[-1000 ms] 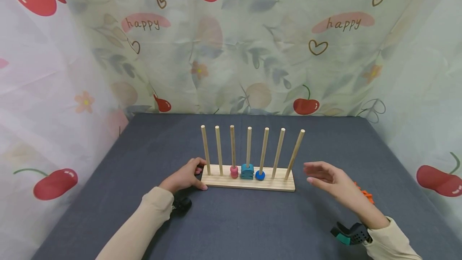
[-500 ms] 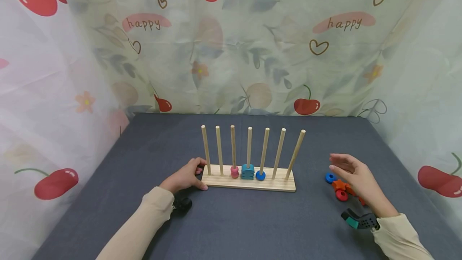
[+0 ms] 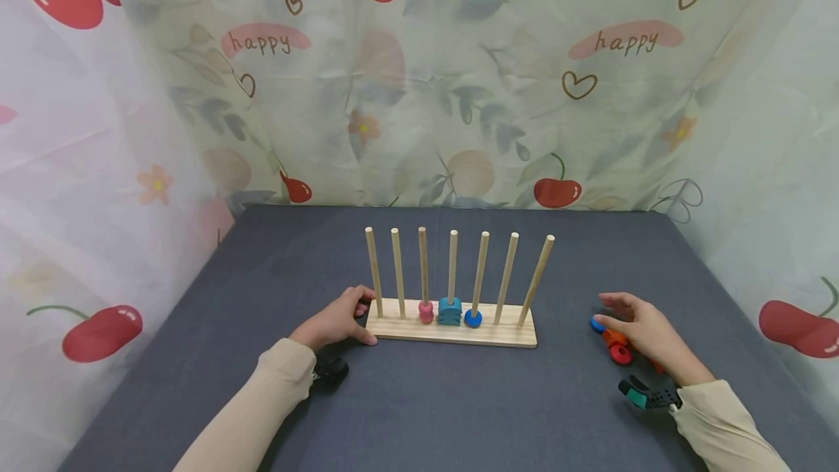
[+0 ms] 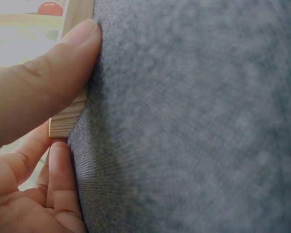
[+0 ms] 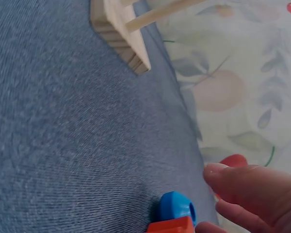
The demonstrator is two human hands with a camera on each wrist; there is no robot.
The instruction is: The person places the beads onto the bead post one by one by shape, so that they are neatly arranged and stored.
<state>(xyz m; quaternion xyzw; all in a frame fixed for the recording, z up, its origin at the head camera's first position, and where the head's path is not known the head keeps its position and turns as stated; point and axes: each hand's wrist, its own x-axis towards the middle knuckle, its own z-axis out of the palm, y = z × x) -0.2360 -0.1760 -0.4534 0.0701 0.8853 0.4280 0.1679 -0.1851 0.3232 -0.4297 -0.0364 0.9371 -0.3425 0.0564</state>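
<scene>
My left hand [image 3: 337, 319] grips the left end of a wooden peg board [image 3: 505, 335], thumb along its front edge and fingers behind. In the left wrist view the thumb presses on the board's wooden edge [image 4: 63, 124]. Several upright pegs stand on it. Low on three of them sit a pink bead piece [image 3: 425, 312], a teal stack [image 3: 449, 312] and a blue bead [image 3: 473, 319]. My right hand [image 3: 645, 326] hovers, fingers loosely bent, over loose beads: a blue one [image 5: 173, 206], an orange one [image 5: 172, 225] and a red ring [image 3: 620, 354]. Others are partly hidden beneath it.
A dark grey cloth [image 3: 459, 414] covers the table. Behind and at both sides hang pale curtains [image 3: 419, 93] printed with cherries. Each wrist wears a black strap device, the right one [image 3: 649, 393] with a teal patch.
My right hand has moved right from beside the board to the loose beads, then lowered toward them. The left hand and the peg board stay in place.
</scene>
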